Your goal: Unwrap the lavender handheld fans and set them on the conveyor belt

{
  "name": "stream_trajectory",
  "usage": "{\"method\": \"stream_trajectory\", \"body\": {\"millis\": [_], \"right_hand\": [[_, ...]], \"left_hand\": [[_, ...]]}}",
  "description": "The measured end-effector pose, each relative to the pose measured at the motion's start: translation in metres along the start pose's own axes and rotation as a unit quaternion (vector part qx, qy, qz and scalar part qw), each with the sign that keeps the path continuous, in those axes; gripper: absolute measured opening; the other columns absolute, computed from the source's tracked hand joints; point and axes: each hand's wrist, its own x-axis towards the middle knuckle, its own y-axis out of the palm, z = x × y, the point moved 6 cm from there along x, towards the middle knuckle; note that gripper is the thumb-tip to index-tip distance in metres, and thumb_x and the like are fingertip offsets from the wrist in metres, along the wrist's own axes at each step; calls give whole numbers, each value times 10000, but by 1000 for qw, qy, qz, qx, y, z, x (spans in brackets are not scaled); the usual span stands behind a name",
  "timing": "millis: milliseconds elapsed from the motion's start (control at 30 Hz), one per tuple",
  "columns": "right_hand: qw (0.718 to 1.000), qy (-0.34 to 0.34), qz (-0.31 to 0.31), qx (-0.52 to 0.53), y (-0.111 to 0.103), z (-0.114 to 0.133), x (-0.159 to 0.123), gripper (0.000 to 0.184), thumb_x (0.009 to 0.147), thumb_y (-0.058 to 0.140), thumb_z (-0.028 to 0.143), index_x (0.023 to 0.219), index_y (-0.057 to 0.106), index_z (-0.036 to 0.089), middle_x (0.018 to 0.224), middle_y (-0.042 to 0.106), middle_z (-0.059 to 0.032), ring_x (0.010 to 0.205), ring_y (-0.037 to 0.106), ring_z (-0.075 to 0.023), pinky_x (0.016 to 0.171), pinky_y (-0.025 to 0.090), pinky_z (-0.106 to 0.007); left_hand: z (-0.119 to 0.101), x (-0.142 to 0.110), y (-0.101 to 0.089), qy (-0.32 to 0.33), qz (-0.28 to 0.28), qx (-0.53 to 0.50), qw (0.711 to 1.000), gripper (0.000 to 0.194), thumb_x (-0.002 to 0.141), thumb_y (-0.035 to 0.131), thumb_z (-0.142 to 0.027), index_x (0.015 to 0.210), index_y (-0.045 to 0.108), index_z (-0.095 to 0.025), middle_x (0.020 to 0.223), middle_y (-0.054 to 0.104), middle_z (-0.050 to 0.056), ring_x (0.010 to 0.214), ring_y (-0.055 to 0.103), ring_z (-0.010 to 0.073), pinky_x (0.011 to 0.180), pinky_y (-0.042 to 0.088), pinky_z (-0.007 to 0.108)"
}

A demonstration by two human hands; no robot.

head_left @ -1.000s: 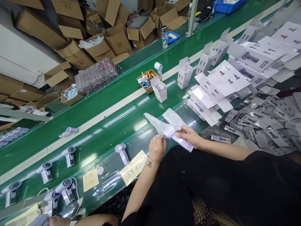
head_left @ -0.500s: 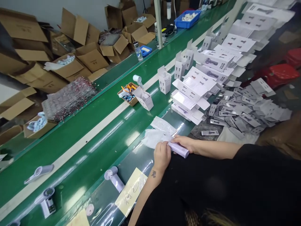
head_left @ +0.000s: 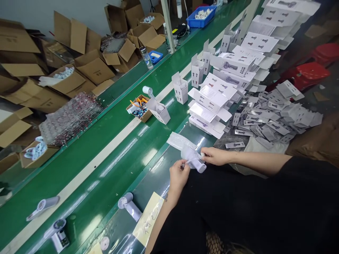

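Note:
Both my hands hold a small lilac hand-held fan (head_left: pixel 196 163) half inside a clear bubble-wrap bag (head_left: pixel 188 153) at the near edge of the green conveyor belt (head_left: pixel 87 158). My left hand (head_left: pixel 178 174) pinches the bag's lower edge, fingers closed. My right hand (head_left: pixel 214 156) grips the fan and bag from the right. A second flat bubble bag (head_left: pixel 179 140) lies just beyond them. Another lilac fan (head_left: pixel 130 206) lies on the belt to the lower left, next to a yellow paper note (head_left: pixel 148 218).
Folded white product boxes (head_left: pixel 209 102) and several upright open ones (head_left: pixel 180 88) stand beyond my hands. Loose cards (head_left: pixel 278 116) pile at the right. A small cardboard tray with tools (head_left: pixel 139 107) sits mid-belt. More fans (head_left: pixel 42 206) lie at the left. Cardboard cartons (head_left: pixel 92 67) line the far side.
The view has shifted slightly. The bag has been drawn further over the fan, so less of the lilac body shows. My right hand has slid to the right end of it.

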Motion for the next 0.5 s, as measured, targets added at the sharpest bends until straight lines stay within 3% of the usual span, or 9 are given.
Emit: {"method": "stream_trajectory", "body": {"millis": [100, 200, 233, 300, 367, 433, 500], "right_hand": [[992, -19, 54, 114, -2, 8, -4, 206, 809, 589, 341, 786, 475, 172, 654, 583, 14, 621, 544, -116, 573, 393, -222], [957, -45, 70, 279, 0, 20, -2, 292, 795, 634, 405, 819, 475, 162, 707, 598, 10, 645, 564, -99, 613, 426, -224], [936, -53, 77, 339, 2, 25, 0, 320, 778, 659, 416, 816, 468, 162, 716, 593, 16, 628, 556, -86, 624, 437, -227], [895, -77, 100, 428, 10, 39, 6, 365, 738, 709, 420, 806, 460, 163, 702, 572, 36, 578, 530, -61, 619, 449, -227], [877, -113, 146, 444, 19, 55, 10, 373, 722, 730, 416, 792, 473, 155, 653, 548, 48, 539, 510, -51, 578, 438, -207], [873, -140, 215, 415, 29, 65, 11, 365, 726, 726, 422, 777, 500, 139, 616, 550, 37, 533, 529, -61, 551, 436, -197], [871, -123, 278, 387, 32, 62, 9, 367, 710, 742, 407, 797, 519, 129, 638, 588, 12, 540, 566, -80, 556, 474, -213]], "left_hand": [[-19, -3, -16, 47, -14, -33, 998, 164, 771, 547, -258, 794, 699, -199, 721, 642, 20, 635, 548, 137, 636, 428, 251], [-29, -1, -34, 71, -30, -74, 994, 202, 804, 555, -302, 924, 679, -198, 846, 631, 47, 777, 576, 167, 718, 462, 281], [-32, 1, -35, 91, -16, -79, 993, 304, 773, 613, -327, 1053, 645, -212, 976, 612, 65, 882, 572, 189, 758, 470, 299], [-36, 8, -30, 120, 39, -82, 989, 762, 616, 775, -361, 1306, 471, -256, 1212, 497, 100, 1047, 521, 238, 796, 484, 331], [-36, 17, -18, 117, 93, -91, 985, 1065, 462, 866, -344, 1390, 349, -265, 1258, 441, 118, 1061, 509, 258, 776, 495, 339], [-36, 24, -6, 126, 132, -98, 978, 907, 500, 855, -335, 1310, 458, -241, 1144, 502, 98, 983, 536, 234, 774, 490, 337], [-40, 24, 2, 166, 163, -89, 968, 503, 639, 775, -327, 1104, 612, -223, 995, 549, 62, 902, 547, 199, 779, 474, 324]]}}
